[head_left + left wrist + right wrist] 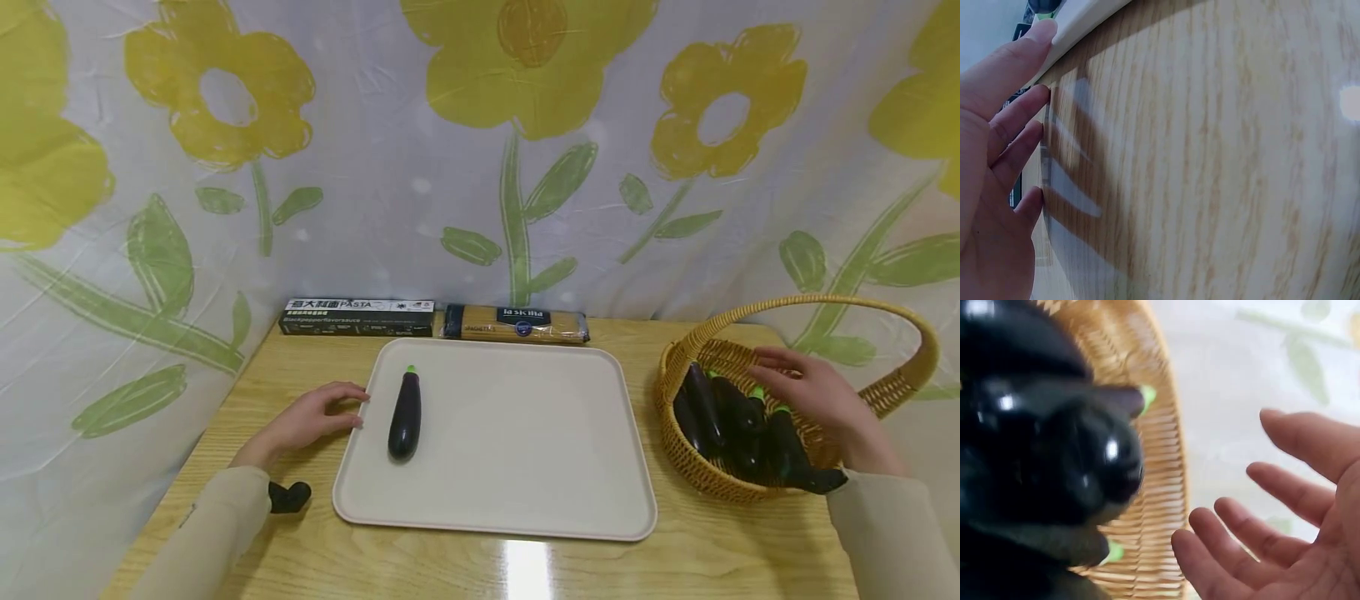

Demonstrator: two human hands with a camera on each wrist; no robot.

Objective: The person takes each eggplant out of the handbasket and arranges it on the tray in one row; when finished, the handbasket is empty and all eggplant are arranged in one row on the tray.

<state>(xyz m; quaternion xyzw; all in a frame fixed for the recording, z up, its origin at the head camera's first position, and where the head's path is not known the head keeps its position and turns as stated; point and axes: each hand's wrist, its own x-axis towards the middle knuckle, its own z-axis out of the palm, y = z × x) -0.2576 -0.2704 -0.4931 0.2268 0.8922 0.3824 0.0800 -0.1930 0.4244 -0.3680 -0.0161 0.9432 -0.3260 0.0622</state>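
One dark purple eggplant (406, 417) with a green tip lies lengthwise on the left part of a white tray (517, 450). Beside the tray's left edge my left hand (318, 421) rests, fingers relaxed and holding nothing; in the left wrist view its fingertips are near the wood surface. To the right stands a wicker basket (697, 471) with a tall handle, holding several eggplants (1054, 450). Over the basket is my right hand (817, 392), its fingers spread and slightly bent. The right wrist view shows that hand (1272, 544) apart from the eggplants, with nothing in it.
Behind the tray lie a black pasta box (357, 318) and a pack of spaghetti (514, 324). A flower-printed cloth (375, 208) hangs at the back of the wooden table (420, 562). The basket's handle (810, 302) arches up near my right arm.
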